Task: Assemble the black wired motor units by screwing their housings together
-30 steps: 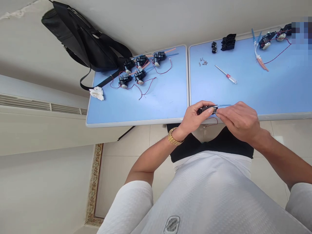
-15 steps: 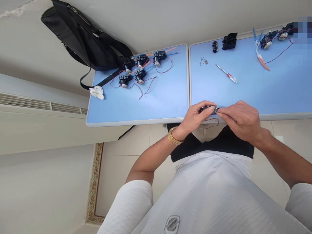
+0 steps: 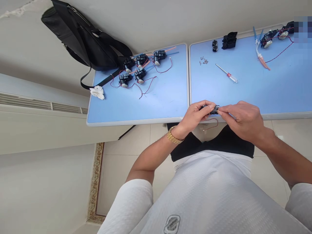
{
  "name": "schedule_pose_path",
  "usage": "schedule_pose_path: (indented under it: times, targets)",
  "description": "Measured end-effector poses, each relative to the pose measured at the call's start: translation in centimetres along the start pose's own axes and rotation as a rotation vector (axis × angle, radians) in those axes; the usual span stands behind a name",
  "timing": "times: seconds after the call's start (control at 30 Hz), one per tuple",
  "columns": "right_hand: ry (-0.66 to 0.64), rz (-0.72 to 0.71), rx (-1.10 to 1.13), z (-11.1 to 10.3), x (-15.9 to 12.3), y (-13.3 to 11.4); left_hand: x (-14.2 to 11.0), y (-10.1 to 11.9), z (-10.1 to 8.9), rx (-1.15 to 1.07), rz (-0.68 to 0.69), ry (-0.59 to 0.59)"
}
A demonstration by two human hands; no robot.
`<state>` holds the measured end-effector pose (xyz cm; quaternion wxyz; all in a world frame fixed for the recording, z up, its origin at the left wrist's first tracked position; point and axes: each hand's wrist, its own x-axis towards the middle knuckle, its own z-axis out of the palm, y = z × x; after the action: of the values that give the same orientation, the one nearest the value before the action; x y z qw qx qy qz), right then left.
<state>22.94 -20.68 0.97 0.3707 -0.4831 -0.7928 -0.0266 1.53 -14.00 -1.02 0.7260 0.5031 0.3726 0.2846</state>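
At the table's near edge my left hand [image 3: 195, 114] is closed around a small black motor unit [image 3: 214, 111], its thumb lying on top. A thin twisted red wire [image 3: 214, 125] hangs from the unit below the table edge. My right hand [image 3: 243, 116] pinches with thumb and forefinger at the unit's right end. Whatever sits between those fingertips is too small and covered to make out. Beyond the hands lies a screwdriver [image 3: 228, 74] with a clear and red handle. Several small screws [image 3: 204, 60] are scattered to its left.
Several similar motor units [image 3: 140, 75] with wires and tubes lie on the left blue table [image 3: 165, 97], near a crumpled tissue [image 3: 97, 92] and a black bag [image 3: 83, 35]. Small round parts [image 3: 214, 45], black housings [image 3: 229, 41] and blue and orange tubes [image 3: 260, 55] lie at the back right.
Both hands stay in nearly the same place. The right fingertips have shifted very slightly at the unit's right end, and a short blue tube seen there before is now barely visible.
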Motion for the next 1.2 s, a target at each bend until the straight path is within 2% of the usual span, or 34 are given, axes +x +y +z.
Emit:
schedule_pose_path:
  times: [0.27, 0.57, 0.83, 1.0, 1.1, 1.2]
  targets:
    - [-0.131, -0.131, -0.111, -0.8, 0.4, 0.5, 0.1, 0.5, 0.0, 0.001, -0.02, -0.017]
    - [-0.043, -0.27, -0.109, -0.9, 0.6, 0.3, 0.0, 1.0, -0.2, -0.081, -0.039, -0.066]
    - [-0.039, -0.229, -0.061, -0.6, 0.6, 0.5, 0.0, 1.3, -0.2, -0.153, -0.077, -0.063]
    - [0.007, -0.191, 0.057, -0.4, 0.4, 0.7, -0.1, 1.4, -0.3, -0.196, -0.092, -0.09]
    - [-0.028, -0.148, 0.07, -0.4, 0.4, 0.9, -0.2, 1.5, -0.2, -0.217, -0.098, -0.083]
    - [-0.056, -0.175, 0.026, -0.4, 0.6, 1.0, -0.4, 1.7, 0.0, -0.216, -0.093, -0.06]
